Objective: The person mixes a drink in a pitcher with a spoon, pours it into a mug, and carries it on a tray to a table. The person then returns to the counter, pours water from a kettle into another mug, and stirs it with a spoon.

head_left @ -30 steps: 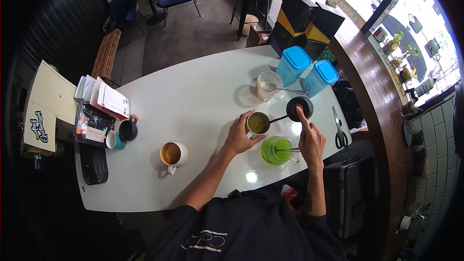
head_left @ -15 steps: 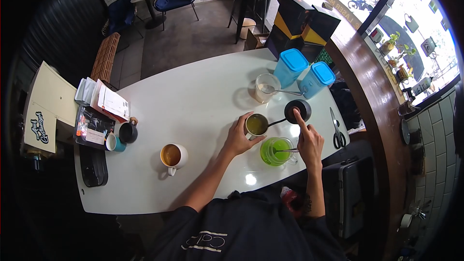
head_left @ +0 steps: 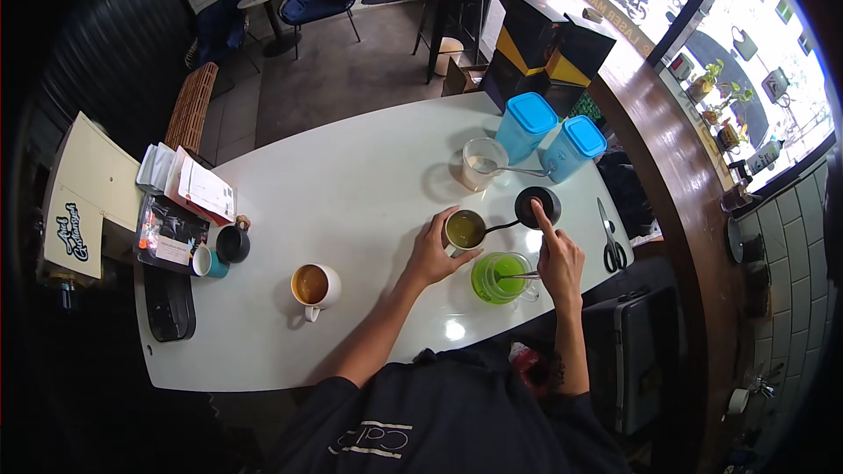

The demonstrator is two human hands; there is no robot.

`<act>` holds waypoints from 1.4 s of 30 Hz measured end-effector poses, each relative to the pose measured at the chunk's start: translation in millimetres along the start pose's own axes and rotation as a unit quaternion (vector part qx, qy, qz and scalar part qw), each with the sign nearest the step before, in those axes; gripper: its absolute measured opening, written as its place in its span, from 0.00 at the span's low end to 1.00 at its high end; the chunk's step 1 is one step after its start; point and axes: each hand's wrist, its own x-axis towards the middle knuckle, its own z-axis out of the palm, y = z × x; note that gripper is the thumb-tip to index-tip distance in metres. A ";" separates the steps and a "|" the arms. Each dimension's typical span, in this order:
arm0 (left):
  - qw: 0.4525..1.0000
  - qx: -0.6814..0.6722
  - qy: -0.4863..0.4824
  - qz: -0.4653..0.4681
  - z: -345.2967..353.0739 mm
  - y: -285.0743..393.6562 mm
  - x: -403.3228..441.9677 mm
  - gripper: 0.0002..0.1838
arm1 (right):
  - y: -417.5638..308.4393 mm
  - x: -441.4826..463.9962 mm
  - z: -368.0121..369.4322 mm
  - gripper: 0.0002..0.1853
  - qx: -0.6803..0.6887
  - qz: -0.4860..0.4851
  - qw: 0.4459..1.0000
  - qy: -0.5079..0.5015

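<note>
My left hand [head_left: 436,254] is curled around a metal cup [head_left: 462,229] of yellow-green liquid, its thumb and fingers on opposite sides. A thin dark stem [head_left: 500,226] reaches from the cup's rim toward a round black object [head_left: 548,201]; whether the two are joined is unclear. On that object's top rests the outstretched index finger of my right hand [head_left: 562,265], which grips nothing visible. Just below the cup stands a glass mug [head_left: 493,285] of bright green liquid with a spoon [head_left: 520,276] in it. A white mug [head_left: 326,286] of brown drink sits farther left.
Behind my hands are a clear plastic cup [head_left: 474,177] with a spoon across it and two blue-lidded containers [head_left: 524,133] [head_left: 571,154]. Scissors [head_left: 611,246] lie at the right edge. Small cups [head_left: 232,243], papers [head_left: 204,186] and a black tray [head_left: 170,309] occupy the left end.
Both hands keep nearly the same positions on the cup and the black object. The whole view has shifted very slightly.
</note>
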 end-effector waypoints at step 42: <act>1.000 -0.023 0.001 -0.003 6.3 -11.6 -2.2 0.48 | 43.8 -14.9 8.6 0.43 0.437 0.313 0.839 -0.081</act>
